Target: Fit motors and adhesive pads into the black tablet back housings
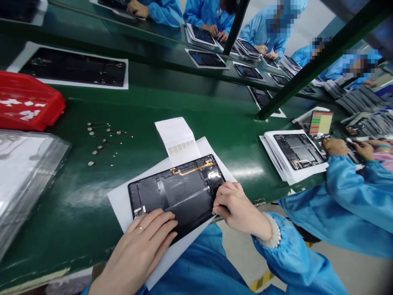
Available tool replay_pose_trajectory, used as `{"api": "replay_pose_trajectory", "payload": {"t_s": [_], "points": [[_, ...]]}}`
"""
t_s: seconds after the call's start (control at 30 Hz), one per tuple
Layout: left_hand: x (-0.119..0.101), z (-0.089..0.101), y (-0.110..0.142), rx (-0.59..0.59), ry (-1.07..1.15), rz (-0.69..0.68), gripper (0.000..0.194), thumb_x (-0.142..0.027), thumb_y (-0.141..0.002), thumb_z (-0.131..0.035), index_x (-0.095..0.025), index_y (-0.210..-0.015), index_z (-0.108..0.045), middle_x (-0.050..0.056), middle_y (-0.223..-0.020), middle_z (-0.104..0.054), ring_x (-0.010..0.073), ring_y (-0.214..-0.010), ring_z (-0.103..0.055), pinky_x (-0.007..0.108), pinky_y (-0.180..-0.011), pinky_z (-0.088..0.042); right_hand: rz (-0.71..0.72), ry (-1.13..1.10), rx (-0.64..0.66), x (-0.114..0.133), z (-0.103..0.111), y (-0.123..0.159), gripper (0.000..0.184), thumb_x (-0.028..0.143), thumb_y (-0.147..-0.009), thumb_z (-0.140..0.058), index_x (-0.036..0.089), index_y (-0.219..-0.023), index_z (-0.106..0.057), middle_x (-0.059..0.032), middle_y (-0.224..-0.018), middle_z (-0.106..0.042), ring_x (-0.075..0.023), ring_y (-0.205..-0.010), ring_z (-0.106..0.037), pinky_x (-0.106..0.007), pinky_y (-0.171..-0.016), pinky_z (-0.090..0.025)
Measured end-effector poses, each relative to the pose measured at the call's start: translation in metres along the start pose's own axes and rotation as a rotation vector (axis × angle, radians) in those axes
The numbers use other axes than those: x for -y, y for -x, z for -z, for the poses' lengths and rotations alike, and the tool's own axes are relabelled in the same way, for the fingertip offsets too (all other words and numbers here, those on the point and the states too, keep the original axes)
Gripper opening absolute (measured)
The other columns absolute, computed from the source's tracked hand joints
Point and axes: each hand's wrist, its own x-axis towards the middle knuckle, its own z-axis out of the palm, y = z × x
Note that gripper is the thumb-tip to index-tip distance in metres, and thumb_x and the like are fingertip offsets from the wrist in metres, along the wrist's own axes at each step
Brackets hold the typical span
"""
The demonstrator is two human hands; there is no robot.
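Observation:
A black tablet housing (184, 192) lies with its inside up, tilted across white paper (121, 205) at the bench's front edge. An orange flex cable (193, 170) runs along its upper right part. My left hand (147, 241) rests flat on the housing's lower left edge, fingers stretched out. At the right edge my right hand (235, 205) has its fingers curled and pressed together against the housing; whatever is between them is hidden. Just behind the housing, a white sheet (178, 137) carries a row of small pale stickers (181, 147).
Several small round parts with wires (96, 152) lie on the green bench (141, 119) at left. Beyond them are a red bin (30, 100) and clear plastic trays (27, 172). At right, a co-worker's hands (336, 147) work beside another housing (299, 150). A green post (307, 69) slants overhead.

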Motion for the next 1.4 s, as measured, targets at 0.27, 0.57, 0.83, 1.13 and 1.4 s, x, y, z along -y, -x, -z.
{"api": "replay_pose_trajectory", "payload": {"t_s": [0.27,0.57,0.83,1.13,1.4], "points": [[0.000,-0.002,0.001,-0.006,0.027,0.025,0.026,-0.026,-0.096,-0.040,-0.023,-0.100,-0.065,0.001,-0.102,-0.071,0.0218,-0.096,-0.062,0.036,-0.086,-0.039,0.041,0.375,-0.003,0.008,-0.008,-0.002,0.016,0.027,-0.086,-0.064,0.017,-0.074,-0.062,-0.0059,-0.077,-0.063,-0.0203,-0.079,-0.053,-0.034,-0.072,-0.031],[0.020,0.025,0.000,0.118,0.098,-0.008,0.029,-0.043,-0.093,-0.046,-0.030,-0.112,-0.063,-0.002,-0.110,-0.070,0.0195,-0.098,-0.065,0.030,-0.086,-0.048,0.057,0.333,0.125,-0.002,0.007,-0.011,0.016,0.031,-0.086,-0.064,0.016,-0.079,-0.064,-0.0060,-0.082,-0.067,-0.0197,-0.080,-0.060,-0.031,-0.069,-0.036],[0.081,0.053,-0.062,0.067,0.189,0.502,0.038,-0.054,-0.088,-0.045,-0.027,-0.111,-0.060,0.001,-0.108,-0.069,0.0219,-0.089,-0.067,0.031,-0.074,-0.053,0.003,0.153,0.210,-0.011,0.049,-0.034,0.005,0.022,-0.085,-0.062,0.021,-0.081,-0.065,-0.0006,-0.079,-0.067,-0.0154,-0.070,-0.059,-0.025,-0.061,-0.035],[0.095,0.012,-0.141,0.124,0.185,0.665,0.056,-0.032,-0.080,-0.062,-0.021,-0.131,-0.043,0.005,-0.093,-0.071,0.0239,-0.083,-0.068,0.030,-0.068,-0.050,0.151,0.097,-0.246,0.015,0.065,-0.152,0.009,0.019,-0.089,-0.053,0.018,-0.088,-0.062,-0.0046,-0.093,-0.067,-0.0178,-0.087,-0.060,-0.028,-0.077,-0.042],[0.098,-0.002,-0.141,0.034,0.121,0.614,0.032,-0.021,-0.088,-0.047,-0.020,-0.119,-0.057,0.001,-0.079,-0.069,0.0175,-0.073,-0.066,0.025,-0.067,-0.049,-0.043,-0.244,-0.350,-0.021,0.043,-0.173,0.043,0.022,-0.087,-0.054,0.011,-0.127,-0.042,-0.0121,-0.106,-0.065,-0.0207,-0.096,-0.061,-0.035,-0.086,-0.045]]}}
